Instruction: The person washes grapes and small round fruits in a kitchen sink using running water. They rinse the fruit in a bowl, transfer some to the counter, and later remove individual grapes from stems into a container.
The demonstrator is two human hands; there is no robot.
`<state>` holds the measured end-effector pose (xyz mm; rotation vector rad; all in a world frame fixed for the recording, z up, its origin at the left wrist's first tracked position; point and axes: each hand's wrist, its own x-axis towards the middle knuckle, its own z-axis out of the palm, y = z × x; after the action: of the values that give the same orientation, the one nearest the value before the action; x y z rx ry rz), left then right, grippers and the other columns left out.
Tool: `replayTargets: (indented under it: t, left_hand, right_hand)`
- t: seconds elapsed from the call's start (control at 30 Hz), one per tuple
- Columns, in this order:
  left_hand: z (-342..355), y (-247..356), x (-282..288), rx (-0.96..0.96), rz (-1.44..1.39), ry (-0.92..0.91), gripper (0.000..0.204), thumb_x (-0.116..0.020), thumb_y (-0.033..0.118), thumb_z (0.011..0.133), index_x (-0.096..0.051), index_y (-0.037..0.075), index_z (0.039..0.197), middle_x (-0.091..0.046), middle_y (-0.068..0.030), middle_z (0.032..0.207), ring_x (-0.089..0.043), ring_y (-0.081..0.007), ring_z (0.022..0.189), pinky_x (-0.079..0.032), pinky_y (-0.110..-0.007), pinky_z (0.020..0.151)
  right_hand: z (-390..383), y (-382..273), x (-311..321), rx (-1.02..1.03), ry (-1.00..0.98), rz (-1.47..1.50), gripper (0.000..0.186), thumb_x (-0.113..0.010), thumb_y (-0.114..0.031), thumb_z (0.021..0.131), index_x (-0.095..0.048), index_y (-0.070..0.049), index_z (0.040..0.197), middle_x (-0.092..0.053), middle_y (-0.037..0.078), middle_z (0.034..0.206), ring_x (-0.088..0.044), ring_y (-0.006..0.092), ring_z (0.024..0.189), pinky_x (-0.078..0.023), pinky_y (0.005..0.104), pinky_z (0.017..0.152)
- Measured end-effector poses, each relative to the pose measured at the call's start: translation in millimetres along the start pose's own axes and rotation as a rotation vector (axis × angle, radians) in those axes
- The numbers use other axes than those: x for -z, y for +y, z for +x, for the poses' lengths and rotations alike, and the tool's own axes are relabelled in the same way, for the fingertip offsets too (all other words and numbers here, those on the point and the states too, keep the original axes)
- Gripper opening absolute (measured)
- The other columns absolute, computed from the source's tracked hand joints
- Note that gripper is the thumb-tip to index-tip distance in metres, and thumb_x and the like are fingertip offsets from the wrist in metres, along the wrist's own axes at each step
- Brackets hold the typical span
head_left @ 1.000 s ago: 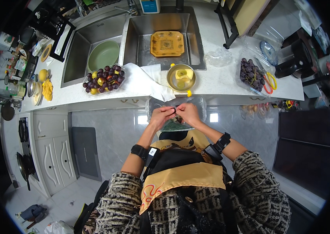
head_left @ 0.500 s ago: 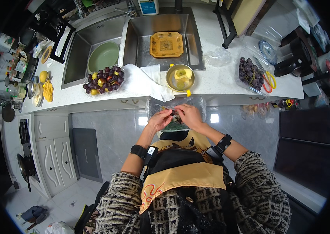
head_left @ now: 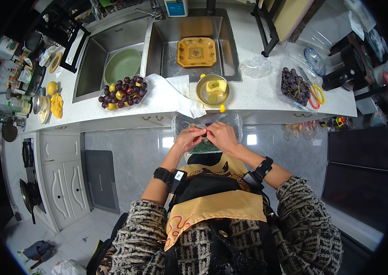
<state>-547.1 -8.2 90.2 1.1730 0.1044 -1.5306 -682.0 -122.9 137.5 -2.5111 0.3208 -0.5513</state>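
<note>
My left hand (head_left: 189, 139) and my right hand (head_left: 223, 137) meet at the fingertips over a bin (head_left: 234, 124) lined with a clear plastic bag. Between them they pinch a small dark grape (head_left: 205, 133), mostly covered by the fingers. Both hands are closed on it. On the counter edge beyond sits a round metal bowl (head_left: 199, 94) with yellow handles, holding pale yellow fruit pieces (head_left: 216, 85). To its left a clear tray of dark grapes (head_left: 127, 93) with some yellow fruit stands beside a white cloth (head_left: 174, 95).
A double sink (head_left: 192, 20) holds a green basin (head_left: 123, 68) and a yellow square plate (head_left: 196, 52). At right are a tray of dark grapes on stems (head_left: 295, 86), scissors (head_left: 315, 97) and a black kettle (head_left: 347, 68). A yellow cloth (head_left: 56, 106) lies left.
My right fingers have drawn in and bent down against the left fingertips. The grape is more hidden between them. The counter things have stayed in place.
</note>
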Motion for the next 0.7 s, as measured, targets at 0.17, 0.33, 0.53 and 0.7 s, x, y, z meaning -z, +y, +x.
replayTargets:
  t: [0.17, 0.33, 0.53, 0.7]
  left_hand:
    - [-5.8, 3.9, 0.9, 0.005, -0.023, -0.024, 0.013, -0.066, 0.006, 0.077, -0.06, 0.002, 0.088, -0.062, -0.0048, 0.081, -0.059, -0.0113, 0.067, -0.051, -0.021, 0.061]
    - [-9.1, 5.8, 4.5, 0.023, -0.162, -0.133, 0.018, -0.06, -0.002, 0.078, -0.057, 0.001, 0.096, -0.061, -0.007, 0.087, -0.061, -0.0151, 0.076, -0.053, -0.024, 0.069]
    - [-8.7, -2.8, 8.3, -0.012, -0.267, -0.163, 0.019, -0.057, -0.005, 0.079, -0.057, 0.0, 0.097, -0.061, -0.0086, 0.089, -0.061, -0.0168, 0.08, -0.054, -0.024, 0.073]
    - [-9.5, -5.4, 9.8, -0.067, -0.394, -0.195, 0.02, -0.057, -0.006, 0.079, -0.057, 0.0, 0.097, -0.061, -0.0097, 0.092, -0.062, -0.0177, 0.081, -0.053, -0.025, 0.075]
  right_hand:
    - [1.2, 17.4, -20.6, -0.522, -0.032, 0.62, 0.014, -0.062, -0.012, 0.07, -0.064, 0.001, 0.074, -0.061, 0.007, 0.063, -0.058, 0.0187, 0.051, -0.045, 0.0286, 0.044]
    - [-1.5, 37.5, -33.5, -0.768, -0.072, 0.731, 0.015, -0.061, -0.013, 0.071, -0.065, 0.002, 0.075, -0.061, 0.005, 0.06, -0.055, 0.0114, 0.046, -0.042, 0.0257, 0.037]
    - [-4.3, 31.1, -37.0, -0.695, -0.053, 0.482, 0.016, -0.063, -0.013, 0.069, -0.066, 0.0, 0.077, -0.062, 0.009, 0.06, -0.058, 0.016, 0.048, -0.046, 0.029, 0.046]
    - [-2.0, 27.8, -30.7, -0.883, -0.158, 0.368, 0.017, -0.065, -0.014, 0.068, -0.067, -0.001, 0.079, -0.064, 0.012, 0.066, -0.063, 0.02, 0.06, -0.048, 0.0292, 0.057]
